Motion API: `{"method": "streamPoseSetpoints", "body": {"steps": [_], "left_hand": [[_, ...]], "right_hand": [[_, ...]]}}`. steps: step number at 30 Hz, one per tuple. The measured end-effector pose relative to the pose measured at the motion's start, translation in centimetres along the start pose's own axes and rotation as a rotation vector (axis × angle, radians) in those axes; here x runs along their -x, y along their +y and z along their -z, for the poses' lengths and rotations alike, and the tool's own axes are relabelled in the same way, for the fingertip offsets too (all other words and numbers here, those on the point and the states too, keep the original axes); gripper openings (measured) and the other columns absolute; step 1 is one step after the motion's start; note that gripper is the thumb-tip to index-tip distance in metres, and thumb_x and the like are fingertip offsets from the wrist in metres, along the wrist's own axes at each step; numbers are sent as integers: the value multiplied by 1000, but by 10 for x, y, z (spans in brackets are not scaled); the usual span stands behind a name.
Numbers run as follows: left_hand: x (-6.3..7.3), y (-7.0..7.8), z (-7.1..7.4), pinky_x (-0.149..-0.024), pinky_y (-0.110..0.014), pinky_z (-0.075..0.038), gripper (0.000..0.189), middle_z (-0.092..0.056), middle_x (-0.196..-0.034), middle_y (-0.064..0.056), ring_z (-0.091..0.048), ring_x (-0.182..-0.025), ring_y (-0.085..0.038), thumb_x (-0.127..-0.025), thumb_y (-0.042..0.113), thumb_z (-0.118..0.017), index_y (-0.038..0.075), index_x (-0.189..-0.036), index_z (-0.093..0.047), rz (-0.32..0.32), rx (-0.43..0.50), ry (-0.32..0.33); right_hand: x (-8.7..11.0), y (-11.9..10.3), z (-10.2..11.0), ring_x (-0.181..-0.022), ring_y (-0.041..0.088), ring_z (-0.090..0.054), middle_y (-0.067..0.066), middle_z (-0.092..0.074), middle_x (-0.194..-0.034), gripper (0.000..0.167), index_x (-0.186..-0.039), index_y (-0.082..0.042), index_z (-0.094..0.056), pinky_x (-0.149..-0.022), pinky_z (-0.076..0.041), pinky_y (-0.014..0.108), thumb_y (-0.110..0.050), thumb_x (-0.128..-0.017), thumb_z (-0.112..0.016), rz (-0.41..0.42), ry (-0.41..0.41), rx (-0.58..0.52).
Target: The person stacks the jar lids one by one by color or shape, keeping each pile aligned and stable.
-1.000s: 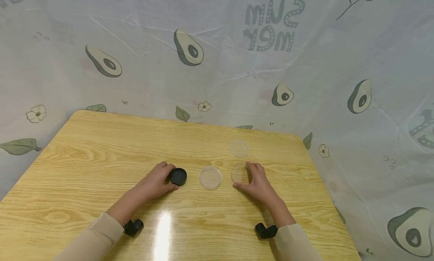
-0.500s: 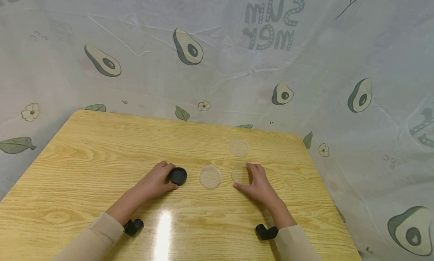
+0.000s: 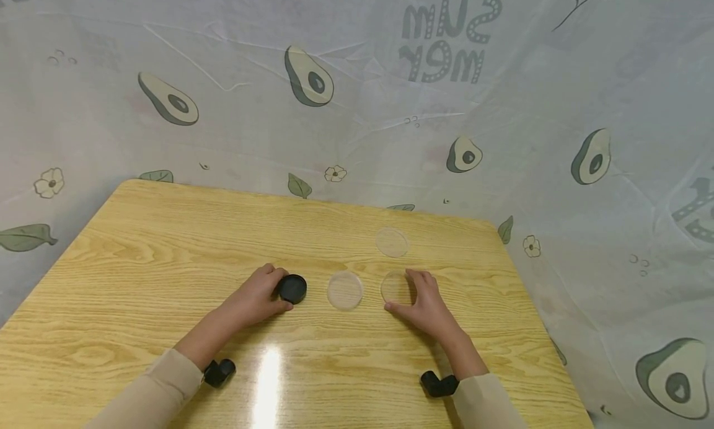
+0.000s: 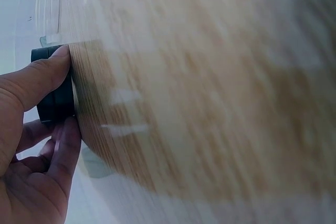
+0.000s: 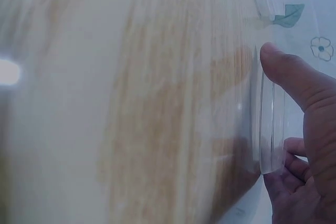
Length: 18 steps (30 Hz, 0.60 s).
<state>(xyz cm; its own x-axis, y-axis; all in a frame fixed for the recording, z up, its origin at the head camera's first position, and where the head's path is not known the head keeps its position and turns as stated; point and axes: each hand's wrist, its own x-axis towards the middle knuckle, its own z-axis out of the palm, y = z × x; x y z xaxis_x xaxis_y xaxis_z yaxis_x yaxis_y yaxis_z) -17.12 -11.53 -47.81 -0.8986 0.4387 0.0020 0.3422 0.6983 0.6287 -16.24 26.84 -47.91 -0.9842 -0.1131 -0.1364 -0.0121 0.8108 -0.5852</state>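
My left hand [image 3: 258, 300] grips a small round black container [image 3: 292, 289] on the wooden table, thumb on the near side and fingers on the far side. The left wrist view shows the black container [image 4: 58, 100] from the side, pinched between thumb and fingertips. Farther right, my right hand [image 3: 425, 302] holds a clear petri dish [image 3: 393, 286] by its edges, thumb at the near rim. Seen from the right wrist, that petri dish [image 5: 272, 124] sits flat on the tabletop, its low see-through wall between thumb and fingers.
Between the hands lies another clear petri dish [image 3: 345, 291]. One more clear dish [image 3: 392, 242] lies farther back, beyond the right hand. A pale curtain [image 3: 357, 106] printed with avocados hangs along the back and right edges of the wooden table [image 3: 195, 230].
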Motion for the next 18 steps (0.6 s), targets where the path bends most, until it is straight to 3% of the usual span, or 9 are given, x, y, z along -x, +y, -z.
{"method": "streamPoseSetpoints", "body": {"steps": [18], "left_hand": [[-2, -4, 0, -88, -47, -54, 56, -61, -112, -18, -61, -98, -27, -87, 21, -87, -4, -130, -63, 12, -18, -11]], "right_hand": [[3, 0, -2, -146, 45, -38, 25, -39, -156, 100, -159, -1, -37, -115, -40, 66, -50, -86, -85, 17, 25, 20]]}}
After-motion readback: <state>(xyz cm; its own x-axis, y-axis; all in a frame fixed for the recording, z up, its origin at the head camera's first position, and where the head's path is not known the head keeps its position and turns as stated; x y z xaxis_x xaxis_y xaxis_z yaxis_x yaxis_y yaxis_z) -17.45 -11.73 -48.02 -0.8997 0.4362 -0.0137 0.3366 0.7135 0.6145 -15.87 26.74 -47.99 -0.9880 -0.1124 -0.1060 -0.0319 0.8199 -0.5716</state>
